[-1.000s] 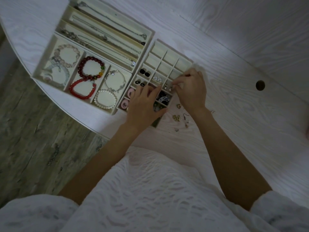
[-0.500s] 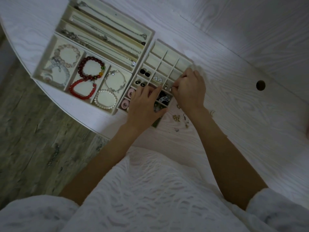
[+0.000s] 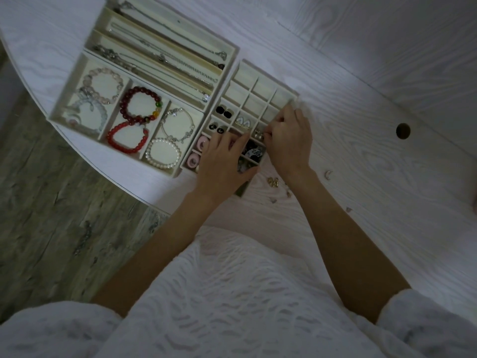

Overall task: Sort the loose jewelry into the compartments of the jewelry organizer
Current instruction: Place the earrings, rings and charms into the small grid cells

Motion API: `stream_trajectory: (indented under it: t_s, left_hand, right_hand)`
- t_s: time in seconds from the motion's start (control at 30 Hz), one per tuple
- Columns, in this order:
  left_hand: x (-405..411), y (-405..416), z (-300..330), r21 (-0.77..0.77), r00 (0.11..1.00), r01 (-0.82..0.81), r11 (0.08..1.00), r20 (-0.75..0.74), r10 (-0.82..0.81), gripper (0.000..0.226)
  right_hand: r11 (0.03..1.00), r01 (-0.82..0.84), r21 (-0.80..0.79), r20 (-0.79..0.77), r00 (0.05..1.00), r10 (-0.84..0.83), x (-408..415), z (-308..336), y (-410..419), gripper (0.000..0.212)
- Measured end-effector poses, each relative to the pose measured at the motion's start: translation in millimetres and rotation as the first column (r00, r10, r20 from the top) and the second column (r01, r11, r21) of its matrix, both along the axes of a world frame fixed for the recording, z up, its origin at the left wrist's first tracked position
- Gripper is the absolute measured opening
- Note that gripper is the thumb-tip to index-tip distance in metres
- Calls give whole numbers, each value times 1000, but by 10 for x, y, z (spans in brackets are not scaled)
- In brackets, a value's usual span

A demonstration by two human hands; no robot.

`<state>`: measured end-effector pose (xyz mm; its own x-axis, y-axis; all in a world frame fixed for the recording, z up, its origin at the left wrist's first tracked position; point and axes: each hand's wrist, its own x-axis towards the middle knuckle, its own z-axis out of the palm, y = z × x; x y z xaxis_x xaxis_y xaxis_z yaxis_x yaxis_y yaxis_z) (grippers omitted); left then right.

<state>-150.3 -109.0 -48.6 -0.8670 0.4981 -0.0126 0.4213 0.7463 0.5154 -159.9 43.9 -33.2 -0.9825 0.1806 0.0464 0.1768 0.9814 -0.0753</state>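
The small-compartment organizer tray (image 3: pixel 258 86) lies mid-table; its nearer cells hold black studs (image 3: pixel 224 112), white earrings (image 3: pixel 243 122) and pink rings (image 3: pixel 201 143). My left hand (image 3: pixel 224 161) rests on the tray's near end with its fingers straight and spread. My right hand (image 3: pixel 289 140) is curled over the tray's right edge, thumb and forefinger pinching a tiny earring beside pearl-like earrings (image 3: pixel 259 135); the pinched piece is mostly hidden. Loose pieces lie on the table: gold earrings (image 3: pixel 273 182), a crescent (image 3: pixel 328 174) and small bits (image 3: pixel 273 201).
A larger tray (image 3: pixel 77 73) to the left holds bead and pearl bracelets (image 3: pixel 140 107) and long cells with chains (image 3: pixel 167 58). The curved table edge (image 3: pixel 124 187) runs close to both trays. A cable hole (image 3: pixel 403 131) is at the right.
My right hand has drawn slightly toward me along the tray's right edge, its fingers staying curled at the same cell. The left hand has stayed put.
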Motion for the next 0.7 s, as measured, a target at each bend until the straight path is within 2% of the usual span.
stream_trajectory:
  t_s: [0.33, 0.4, 0.5, 0.6, 0.7]
  left_hand:
    - [-4, 10, 9, 1, 1000, -2, 1000, 19, 2, 73]
    - [-5, 10, 8, 4, 1000, 6, 1000, 8, -6, 71]
    - [-9, 10, 17, 2, 1000, 15, 1000, -1, -15, 70]
    - [-12, 22, 43, -34, 1000, 23, 999, -11, -23, 71]
    - [-25, 34, 48, -76, 999, 50, 996, -11, -51, 72]
  right_hand:
    - [1000, -6, 7, -35, 999, 7, 5, -25, 33, 13]
    - [998, -6, -65, -88, 996, 0, 36, 25, 56, 7]
    - [969, 34, -244, -168, 983, -77, 125, 225, 145, 4]
    - [948, 91, -305, -262, 949, -175, 371, 345, 334, 12]
    - [917, 239, -319, -151, 943, -298, 773, 297, 579, 21]
